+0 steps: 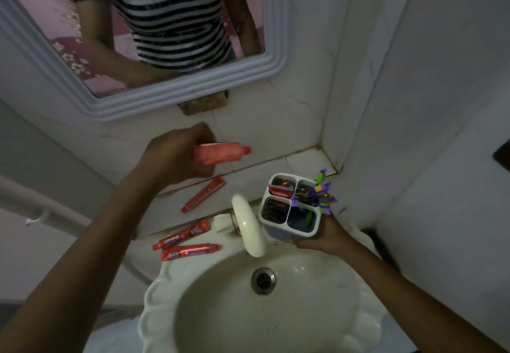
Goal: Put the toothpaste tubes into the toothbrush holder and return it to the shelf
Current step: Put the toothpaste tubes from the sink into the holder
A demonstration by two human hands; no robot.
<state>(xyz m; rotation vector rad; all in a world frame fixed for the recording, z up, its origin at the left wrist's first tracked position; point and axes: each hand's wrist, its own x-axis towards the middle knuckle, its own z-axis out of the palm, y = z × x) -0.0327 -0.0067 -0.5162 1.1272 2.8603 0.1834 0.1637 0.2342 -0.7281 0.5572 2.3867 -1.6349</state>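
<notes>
My left hand (176,156) grips a red toothpaste tube (223,153), held level above the tiled shelf (300,162) with its cap pointing right. My right hand (324,235) holds the white four-compartment toothbrush holder (271,227) from below, over the sink's back right. A Colgate tube (280,190) stands in its far-left compartment, and purple and green toothbrushes (317,192) stick out of the far-right one. One slim red tube (203,194) lies on the shelf. Two more red tubes, a Closeup tube (182,234) and another (190,251), lie on the sink's back left rim.
A cream tap (249,228) sticks out over the white basin (209,311) with its metal drain (263,280), just left of the holder. A framed mirror (138,35) hangs above the shelf. The wall corner closes the shelf on the right.
</notes>
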